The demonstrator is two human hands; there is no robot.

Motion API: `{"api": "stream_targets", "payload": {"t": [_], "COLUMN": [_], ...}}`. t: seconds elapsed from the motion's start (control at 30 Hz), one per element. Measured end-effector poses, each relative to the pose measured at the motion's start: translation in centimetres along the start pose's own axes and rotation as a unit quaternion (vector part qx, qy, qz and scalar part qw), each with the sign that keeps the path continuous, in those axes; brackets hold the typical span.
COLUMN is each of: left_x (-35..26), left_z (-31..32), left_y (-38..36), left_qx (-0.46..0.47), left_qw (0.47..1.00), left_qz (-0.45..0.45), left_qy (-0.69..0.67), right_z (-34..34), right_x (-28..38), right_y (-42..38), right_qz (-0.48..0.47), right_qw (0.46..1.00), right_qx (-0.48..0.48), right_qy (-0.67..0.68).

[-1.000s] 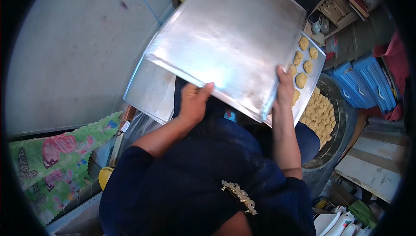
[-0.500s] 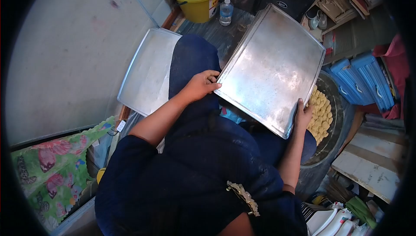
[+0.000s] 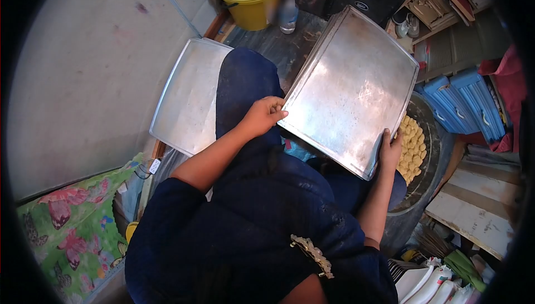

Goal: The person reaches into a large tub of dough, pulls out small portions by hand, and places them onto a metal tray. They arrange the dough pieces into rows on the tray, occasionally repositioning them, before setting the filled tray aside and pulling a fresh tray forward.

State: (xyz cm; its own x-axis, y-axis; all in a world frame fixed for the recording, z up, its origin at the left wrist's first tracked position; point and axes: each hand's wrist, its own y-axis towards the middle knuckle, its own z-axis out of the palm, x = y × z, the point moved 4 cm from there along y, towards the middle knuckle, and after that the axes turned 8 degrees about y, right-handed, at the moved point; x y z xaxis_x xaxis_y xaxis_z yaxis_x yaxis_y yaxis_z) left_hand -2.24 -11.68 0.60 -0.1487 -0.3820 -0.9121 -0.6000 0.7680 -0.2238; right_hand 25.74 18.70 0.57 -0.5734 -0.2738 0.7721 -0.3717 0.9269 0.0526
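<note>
A stack of metal trays (image 3: 356, 89) is tilted over my lap, its shiny flat face toward me. My left hand (image 3: 266, 115) pinches the near left corner, thumb on top and fingers curled at the edge. On the right side, my right hand (image 3: 388, 150) grips the edge near the lower right corner, its fingers partly hidden. Another metal tray (image 3: 186, 95) lies to the left of my knee, partly covered by my leg. Beyond my right hand, a round dark basin (image 3: 428, 181) holds many yellowish dough pieces (image 3: 411, 150).
A yellow bucket (image 3: 253, 5) with cloth on it and a water bottle (image 3: 288, 17) stand ahead. Blue boxes (image 3: 462, 103) and a whitish shelf (image 3: 473, 215) are on the right. A floral cloth (image 3: 72, 231) hangs at the lower left.
The tray stack and both hands hold nearly the same position. Near the bottle and bucket, a blurred patch has appeared.
</note>
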Motion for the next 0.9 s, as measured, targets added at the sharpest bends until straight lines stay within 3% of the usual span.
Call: {"api": "stream_targets", "payload": {"t": [0.07,0.13,0.2,0.23,0.3,0.37,0.4,0.47,0.5,0.53,0.57,0.6,0.63,0.73,0.8,0.9], "left_x": [0.2,0.1,-0.7,-1.4,-4.0,-5.7,-6.8,-8.0,-8.5,-9.0,-9.4,-9.8,-9.8,-7.1,-7.0,-6.6], "left_z": [-0.1,0.0,-0.2,-0.4,-1.1,-1.1,-1.1,-0.6,-0.2,0.3,0.8,1.7,2.9,5.3,4.9,5.2], "left_y": [-0.1,-0.1,-0.1,0.2,1.1,2.4,2.9,4.0,4.4,4.9,5.5,5.6,5.2,5.9,6.3,6.0], "left_qx": [-0.002,-0.001,-0.041,-0.038,-0.070,-0.096,-0.125,-0.105,-0.113,-0.121,-0.121,-0.120,-0.108,-0.028,-0.021,-0.005], "left_qw": [1.000,0.998,0.995,0.995,0.987,0.975,0.958,0.961,0.944,0.923,0.924,0.886,0.842,0.817,0.815,0.841], "left_qz": [0.016,0.033,0.081,0.082,0.128,0.171,0.214,0.211,0.227,0.241,0.238,0.271,0.300,0.269,0.278,0.262], "left_qy": [0.024,0.048,0.033,0.033,0.071,0.109,0.146,0.144,0.210,0.274,0.275,0.357,0.435,0.509,0.507,0.472], "right_z": [-0.9,-2.3,-6.0,-8.3,-13.3,-16.7,-16.6,-15.4,-10.6,-5.8,-0.9,4.1,13.9,14.5,14.2,14.2], "right_x": [1.2,3.1,9.1,13.0,20.4,25.6,27.5,30.1,27.3,24.5,21.7,23.4,14.1,14.2,13.8,13.4], "right_y": [0.6,2.2,3.9,3.9,2.8,0.6,0.2,0.9,4.3,7.6,10.9,9.4,11.0,11.5,11.0,10.9], "right_qz": [0.044,-0.100,-0.225,-0.224,-0.381,-0.409,-0.408,-0.494,-0.479,-0.453,-0.430,-0.334,-0.249,-0.227,-0.219,-0.208], "right_qw": [0.998,0.983,0.966,0.962,0.893,0.835,0.835,0.786,0.820,0.820,0.786,0.930,0.923,0.935,0.939,0.936], "right_qx": [0.033,0.042,0.003,-0.062,-0.228,-0.362,-0.363,-0.239,-0.287,-0.345,-0.393,-0.132,0.043,0.023,0.021,0.041], "right_qy": [-0.012,-0.146,-0.124,-0.141,-0.072,0.069,0.068,0.286,0.126,-0.054,-0.207,-0.078,-0.291,-0.272,-0.266,-0.282]}}
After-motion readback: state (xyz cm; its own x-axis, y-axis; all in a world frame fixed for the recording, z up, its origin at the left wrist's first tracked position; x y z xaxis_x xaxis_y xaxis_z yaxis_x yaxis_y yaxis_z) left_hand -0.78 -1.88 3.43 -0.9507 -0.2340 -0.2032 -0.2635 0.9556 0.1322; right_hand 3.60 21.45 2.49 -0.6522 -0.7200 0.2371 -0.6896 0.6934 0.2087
